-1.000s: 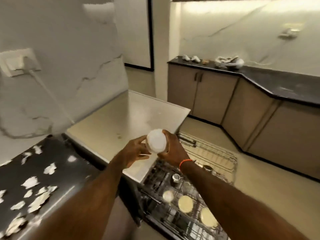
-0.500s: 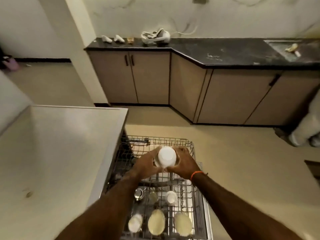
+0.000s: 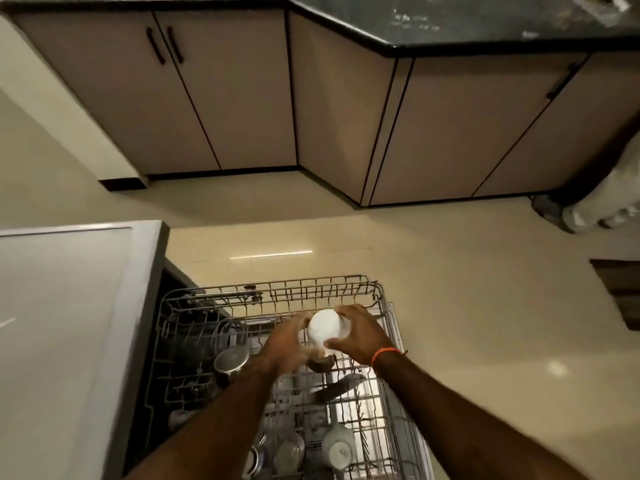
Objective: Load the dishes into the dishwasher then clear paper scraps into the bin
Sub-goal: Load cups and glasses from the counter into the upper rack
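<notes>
Cup (image 3: 323,329), white and upside down, clasped between left hand (image 3: 285,341) and right hand (image 3: 360,336), just above dishwasher rack (image 3: 384,306). Probably ceramic: stiff, slick, chippable. Best gripped around the sides.

Rack (image 3: 388,327) pulled out over floor (image 3: 467,306), right of worktop (image 3: 62,323). Cup (image 3: 323,329) above rack's far middle, between left hand (image 3: 285,344) and right hand (image 3: 362,332), both touching it. Steel pot (image 3: 231,358) in rack, left of hands. Bowl (image 3: 337,445) in rack's near part, between forearms. Cabinets (image 3: 242,98) beyond floor, behind rack; counter (image 3: 485,26) on top of cabinets.
</notes>
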### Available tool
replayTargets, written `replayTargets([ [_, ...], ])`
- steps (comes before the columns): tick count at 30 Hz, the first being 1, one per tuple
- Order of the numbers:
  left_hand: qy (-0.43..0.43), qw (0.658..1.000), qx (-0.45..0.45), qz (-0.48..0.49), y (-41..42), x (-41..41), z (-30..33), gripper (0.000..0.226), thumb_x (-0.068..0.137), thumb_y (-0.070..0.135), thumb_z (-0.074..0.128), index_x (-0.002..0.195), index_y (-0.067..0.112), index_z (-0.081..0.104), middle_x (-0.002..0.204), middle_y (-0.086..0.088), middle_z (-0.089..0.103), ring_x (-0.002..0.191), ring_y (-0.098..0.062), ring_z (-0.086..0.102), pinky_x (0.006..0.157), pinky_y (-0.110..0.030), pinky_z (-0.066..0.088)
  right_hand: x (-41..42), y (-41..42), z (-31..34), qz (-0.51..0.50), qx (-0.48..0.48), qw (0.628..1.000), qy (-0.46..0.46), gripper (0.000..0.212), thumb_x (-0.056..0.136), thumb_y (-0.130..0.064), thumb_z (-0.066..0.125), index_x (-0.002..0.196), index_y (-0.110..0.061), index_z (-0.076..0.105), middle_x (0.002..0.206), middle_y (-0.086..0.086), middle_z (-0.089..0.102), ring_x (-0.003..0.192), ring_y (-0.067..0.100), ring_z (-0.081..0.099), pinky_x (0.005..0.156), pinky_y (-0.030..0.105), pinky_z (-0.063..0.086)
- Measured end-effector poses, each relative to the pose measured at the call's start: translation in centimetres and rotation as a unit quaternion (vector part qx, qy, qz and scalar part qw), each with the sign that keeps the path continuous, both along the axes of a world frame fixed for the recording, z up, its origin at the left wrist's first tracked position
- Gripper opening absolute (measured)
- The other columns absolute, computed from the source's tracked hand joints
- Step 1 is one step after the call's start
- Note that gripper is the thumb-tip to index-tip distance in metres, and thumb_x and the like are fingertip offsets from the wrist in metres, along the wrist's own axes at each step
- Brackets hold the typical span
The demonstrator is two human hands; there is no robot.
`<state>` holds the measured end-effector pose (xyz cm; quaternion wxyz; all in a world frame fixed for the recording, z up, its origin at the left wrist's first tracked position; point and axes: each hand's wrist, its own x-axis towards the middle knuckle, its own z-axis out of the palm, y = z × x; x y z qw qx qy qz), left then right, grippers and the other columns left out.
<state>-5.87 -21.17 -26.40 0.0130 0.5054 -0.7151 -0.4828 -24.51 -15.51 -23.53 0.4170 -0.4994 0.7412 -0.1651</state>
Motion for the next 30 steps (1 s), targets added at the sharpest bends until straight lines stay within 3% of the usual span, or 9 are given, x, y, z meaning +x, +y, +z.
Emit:
replayTargets([
  [5, 0.024, 0.998, 0.011, 0.048, -1.8, -0.8, -4.1, 0.073, 0.074, 0.017, 0.088, 0.134, 0.026, 0.049, 0.142, 0.005, 0.056, 0.127, -0.009, 0.051, 0.079, -0.008, 0.044, -0.8, -1.8, -3.7, -0.022, -0.007, 1.0, 0.004, 0.074, 0.075, -0.03, 0.087, 0.138, -0.017, 0.05, 0.139, 0.001, 0.05, 0.121, 0.016, 0.049, 0.099, 0.027, 0.04],
  [9, 0.005, 0.997, -0.001, 0.075, -2.6, -2.0, -4.9, 0.071, 0.077, 0.013, 0.086, 0.137, 0.021, 0.049, 0.142, -0.003, 0.057, 0.128, -0.02, 0.055, 0.094, -0.026, 0.05, -0.8, -2.3, -5.0, -0.049, 0.001, 0.999, -0.004, 0.072, 0.08, -0.025, 0.083, 0.143, -0.019, 0.048, 0.142, 0.0, 0.051, 0.122, 0.015, 0.049, 0.104, 0.031, 0.042],
  [11, 0.001, 0.996, 0.0, 0.086, -2.7, -2.6, -5.1, 0.066, 0.081, 0.009, 0.081, 0.137, 0.022, 0.049, 0.139, -0.006, 0.06, 0.12, -0.021, 0.061, 0.088, -0.032, 0.059, -0.6, -2.5, -5.4, -0.047, 0.005, 0.999, 0.003, 0.07, 0.084, -0.023, 0.079, 0.146, -0.017, 0.046, 0.142, -0.001, 0.052, 0.121, 0.013, 0.049, 0.106, 0.033, 0.042],
  [14, -0.011, 0.995, -0.021, 0.092, -2.3, -3.4, -5.3, 0.056, 0.09, 0.009, 0.073, 0.139, 0.024, 0.051, 0.134, -0.007, 0.063, 0.11, -0.016, 0.065, 0.078, -0.024, 0.059, -0.2, -2.8, -5.8, -0.026, 0.009, 0.998, 0.055, 0.053, 0.091, -0.021, 0.069, 0.141, -0.018, 0.051, 0.136, -0.001, 0.058, 0.123, 0.019, 0.05, 0.102, 0.034, 0.042],
  [18, -0.025, 0.994, -0.045, 0.094, -1.8, -3.6, -4.5, 0.059, 0.09, 0.01, 0.07, 0.143, 0.026, 0.049, 0.138, -0.001, 0.061, 0.115, -0.014, 0.061, 0.088, -0.027, 0.056, 0.4, -2.9, -5.3, -0.028, 0.003, 0.996, 0.089, 0.04, 0.093, -0.013, 0.058, 0.133, -0.015, 0.056, 0.128, 0.003, 0.061, 0.121, 0.023, 0.054, 0.099, 0.034, 0.046],
  [22, -0.047, 0.994, -0.06, 0.078, -0.8, -2.6, -2.2, 0.067, 0.085, 0.024, 0.075, 0.145, 0.03, 0.045, 0.139, 0.003, 0.059, 0.118, -0.017, 0.06, 0.098, -0.04, 0.056, 0.9, -2.3, -3.8, -0.013, 0.008, 0.994, 0.105, 0.052, 0.095, -0.017, 0.058, 0.145, -0.015, 0.046, 0.146, 0.003, 0.047, 0.134, 0.023, 0.044, 0.111, 0.037, 0.037],
  [26, -0.069, 0.991, -0.067, 0.089, 1.6, -1.6, 1.5, 0.077, 0.083, 0.039, 0.079, 0.149, 0.027, 0.041, 0.146, 0.002, 0.054, 0.132, -0.02, 0.051, 0.109, -0.042, 0.047, 1.4, -0.5, -1.3, 0.047, -0.015, 0.993, 0.103, 0.056, 0.091, -0.02, 0.062, 0.145, -0.018, 0.048, 0.147, 0.003, 0.048, 0.134, 0.025, 0.045, 0.114, 0.039, 0.037],
  [30, -0.101, 0.987, -0.072, 0.1, 5.5, -0.7, 6.2, 0.083, 0.081, 0.051, 0.076, 0.15, 0.029, 0.036, 0.148, 0.0, 0.051, 0.13, -0.021, 0.052, 0.108, -0.045, 0.047, 0.7, 2.1, 2.7, 0.126, -0.032, 0.984, 0.124, 0.057, 0.092, -0.023, 0.061, 0.147, -0.019, 0.046, 0.148, 0.005, 0.049, 0.135, 0.026, 0.045, 0.115, 0.038, 0.035],
])
